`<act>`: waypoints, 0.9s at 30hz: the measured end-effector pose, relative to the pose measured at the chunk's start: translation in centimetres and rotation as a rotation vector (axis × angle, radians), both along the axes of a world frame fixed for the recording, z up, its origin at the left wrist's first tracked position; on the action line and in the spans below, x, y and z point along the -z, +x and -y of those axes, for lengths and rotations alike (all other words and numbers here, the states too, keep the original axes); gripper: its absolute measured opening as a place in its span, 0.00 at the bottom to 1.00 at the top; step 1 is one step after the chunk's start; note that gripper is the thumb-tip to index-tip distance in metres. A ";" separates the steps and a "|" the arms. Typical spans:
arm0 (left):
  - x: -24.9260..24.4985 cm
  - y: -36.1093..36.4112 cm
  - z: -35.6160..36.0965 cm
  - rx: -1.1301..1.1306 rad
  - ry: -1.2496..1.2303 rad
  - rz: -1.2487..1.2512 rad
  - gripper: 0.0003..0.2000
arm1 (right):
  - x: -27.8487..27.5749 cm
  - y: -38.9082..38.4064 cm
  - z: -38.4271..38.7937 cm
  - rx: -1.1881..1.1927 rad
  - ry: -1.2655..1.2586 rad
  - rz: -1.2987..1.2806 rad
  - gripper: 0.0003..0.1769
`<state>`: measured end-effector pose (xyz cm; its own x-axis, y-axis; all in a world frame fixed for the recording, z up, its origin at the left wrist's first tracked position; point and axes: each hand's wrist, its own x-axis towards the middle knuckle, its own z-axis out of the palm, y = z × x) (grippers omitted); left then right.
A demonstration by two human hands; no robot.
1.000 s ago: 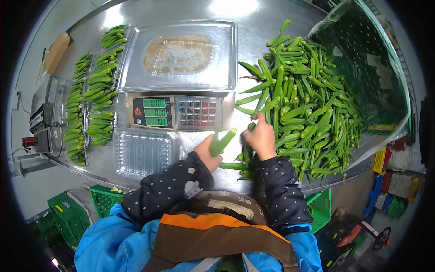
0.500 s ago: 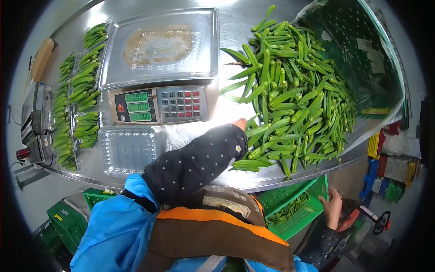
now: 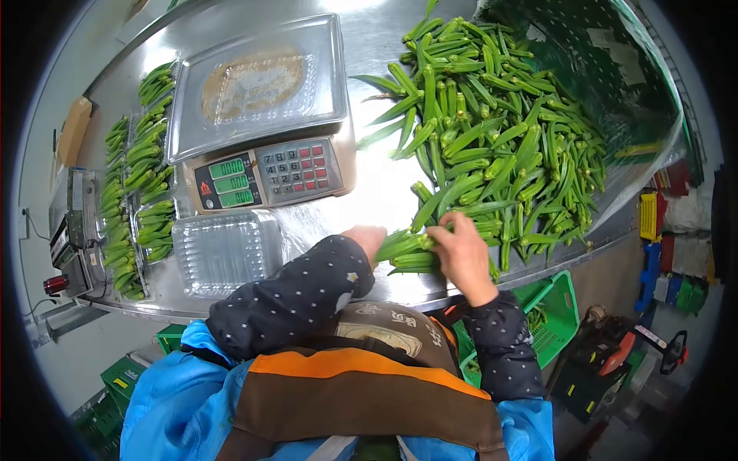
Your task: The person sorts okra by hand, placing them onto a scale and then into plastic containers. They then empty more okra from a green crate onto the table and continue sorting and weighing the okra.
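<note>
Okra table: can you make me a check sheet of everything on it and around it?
Surface: shiny metal table, bare in the middle.
Job's things: big okra pile; bunch of pods at the near edge.
Clutter: scale, empty clear tray, filled okra trays at left.
Hands: left hand grips the bunch; right hand lies on it, grip unclear.
Cables: thin cable beside the grey machine.
Surroundings: green crates under the table; lined crate top right.

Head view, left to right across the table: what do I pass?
machine → packed okra → scale → left hand → okra bunch → right hand → crate
</note>
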<state>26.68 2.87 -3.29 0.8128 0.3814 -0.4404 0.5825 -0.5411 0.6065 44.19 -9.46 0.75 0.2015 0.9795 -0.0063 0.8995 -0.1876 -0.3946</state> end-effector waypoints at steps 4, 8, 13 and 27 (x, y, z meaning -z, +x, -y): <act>-1.1 0.3 -0.2 0.019 0.040 -0.172 0.16 | -2.2 3.2 3.2 0.445 0.354 -0.859 0.15; -3.5 -1.4 -1.8 -0.140 -0.103 0.066 0.18 | -3.0 5.4 8.0 0.749 0.686 -1.378 0.14; -3.5 -0.4 -2.6 -0.169 -0.483 0.092 0.18 | 0.3 5.5 9.8 0.828 0.716 -1.780 0.12; 0.0 4.1 2.7 0.378 0.333 0.034 0.12 | 2.8 1.4 2.7 0.545 0.340 -0.130 0.16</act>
<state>30.81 0.15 -3.31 0.9330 0.1725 -0.3160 0.2911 -0.8778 0.3805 45.55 -12.20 -2.09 0.6878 0.6891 0.2281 0.6519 -0.4481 -0.6117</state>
